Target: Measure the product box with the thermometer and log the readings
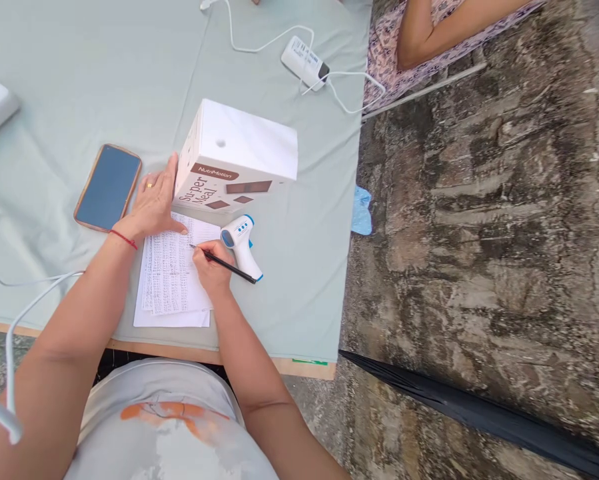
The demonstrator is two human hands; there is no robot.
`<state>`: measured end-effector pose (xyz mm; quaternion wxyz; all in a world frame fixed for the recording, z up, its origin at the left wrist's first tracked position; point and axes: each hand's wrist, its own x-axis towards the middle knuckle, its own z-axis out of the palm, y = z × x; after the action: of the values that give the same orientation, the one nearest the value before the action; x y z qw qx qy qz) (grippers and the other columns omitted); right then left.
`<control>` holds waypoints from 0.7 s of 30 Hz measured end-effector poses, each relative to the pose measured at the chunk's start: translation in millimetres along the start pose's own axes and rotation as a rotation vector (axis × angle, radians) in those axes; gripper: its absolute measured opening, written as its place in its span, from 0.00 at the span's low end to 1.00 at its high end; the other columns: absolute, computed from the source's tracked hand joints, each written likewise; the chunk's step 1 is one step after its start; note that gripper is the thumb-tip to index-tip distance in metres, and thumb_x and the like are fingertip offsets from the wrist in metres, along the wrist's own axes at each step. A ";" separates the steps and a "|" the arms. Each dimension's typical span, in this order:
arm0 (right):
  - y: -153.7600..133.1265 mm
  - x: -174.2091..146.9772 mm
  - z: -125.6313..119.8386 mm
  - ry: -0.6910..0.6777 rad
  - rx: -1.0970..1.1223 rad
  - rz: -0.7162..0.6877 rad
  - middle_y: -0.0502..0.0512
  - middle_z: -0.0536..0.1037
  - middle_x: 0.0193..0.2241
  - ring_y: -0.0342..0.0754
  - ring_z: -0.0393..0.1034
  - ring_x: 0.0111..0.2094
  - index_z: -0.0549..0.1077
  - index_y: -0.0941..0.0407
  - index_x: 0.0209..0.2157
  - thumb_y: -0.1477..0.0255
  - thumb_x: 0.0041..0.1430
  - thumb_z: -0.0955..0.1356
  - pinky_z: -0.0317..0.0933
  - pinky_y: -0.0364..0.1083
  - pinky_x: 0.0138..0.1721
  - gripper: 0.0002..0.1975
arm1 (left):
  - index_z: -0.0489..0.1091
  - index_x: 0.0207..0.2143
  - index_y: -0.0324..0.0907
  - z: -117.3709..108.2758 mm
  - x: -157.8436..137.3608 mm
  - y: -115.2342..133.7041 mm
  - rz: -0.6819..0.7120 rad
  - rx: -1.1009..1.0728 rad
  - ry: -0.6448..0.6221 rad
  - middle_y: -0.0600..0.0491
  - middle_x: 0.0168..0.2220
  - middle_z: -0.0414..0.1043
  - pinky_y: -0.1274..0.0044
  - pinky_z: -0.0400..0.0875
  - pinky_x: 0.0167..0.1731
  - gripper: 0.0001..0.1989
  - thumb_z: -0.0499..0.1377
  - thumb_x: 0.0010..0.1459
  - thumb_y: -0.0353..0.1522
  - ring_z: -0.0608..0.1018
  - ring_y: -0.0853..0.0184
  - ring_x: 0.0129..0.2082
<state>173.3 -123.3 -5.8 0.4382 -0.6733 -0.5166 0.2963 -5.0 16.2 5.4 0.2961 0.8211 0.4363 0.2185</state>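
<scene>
On the cloth-covered table [299,300], a phone [108,187] lies beside the left hand [155,203], whose thumb and fingers spread apart between the white box [246,140] and written sheets [169,283] by the near edge. The right hand [212,268] is clamped on a black pen [235,269] over the sheets; a white thermometer [242,245] lies just beyond, toward the right edge.

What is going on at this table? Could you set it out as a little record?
Left hand: open, thumb over the papers, fingers beside the white box
Right hand: gripping a black pen, tip at the papers
Papers: stacked, top sheet closely written
Box lettering: "Super Meal"
Right of papers: white-and-blue handheld device
Left of left hand: phone, screen dark
</scene>
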 end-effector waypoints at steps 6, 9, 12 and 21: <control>-2.2 0.4 0.8 -0.005 -0.006 0.012 0.46 0.75 0.22 0.47 0.69 0.26 0.71 0.51 0.26 0.64 0.54 0.67 0.66 0.48 0.32 0.06 | 0.31 0.79 0.37 -0.5 -0.4 0.3 -0.001 -0.010 0.006 0.27 0.75 0.51 0.46 0.45 0.73 0.85 0.81 0.34 0.55 0.56 0.27 0.74; -3.2 0.8 1.2 -0.003 -0.001 0.009 0.46 0.74 0.21 0.46 0.68 0.25 0.70 0.50 0.26 0.63 0.53 0.66 0.66 0.48 0.31 0.07 | 0.31 0.79 0.37 -0.7 -0.2 0.6 -0.003 -0.014 0.004 0.27 0.74 0.52 0.46 0.45 0.73 0.85 0.81 0.35 0.56 0.56 0.27 0.74; -3.8 1.1 0.9 -0.002 0.004 0.008 0.46 0.74 0.21 0.46 0.68 0.25 0.69 0.50 0.26 0.63 0.53 0.66 0.66 0.48 0.31 0.07 | 0.31 0.79 0.36 -0.8 0.1 0.8 -0.014 -0.017 -0.001 0.26 0.75 0.51 0.47 0.44 0.74 0.86 0.81 0.34 0.55 0.56 0.28 0.74; -2.6 1.0 1.2 0.017 -0.001 0.019 0.45 0.74 0.21 0.46 0.68 0.25 0.68 0.50 0.25 0.66 0.52 0.67 0.66 0.47 0.31 0.05 | 0.34 0.80 0.37 -2.0 0.5 2.4 -0.011 -0.032 0.005 0.27 0.76 0.50 0.46 0.44 0.74 0.85 0.80 0.33 0.58 0.55 0.27 0.75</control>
<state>171.4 -121.8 -3.9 0.4394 -0.6809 -0.5066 0.2943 -4.6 16.1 8.4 0.3095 0.8133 0.4380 0.2257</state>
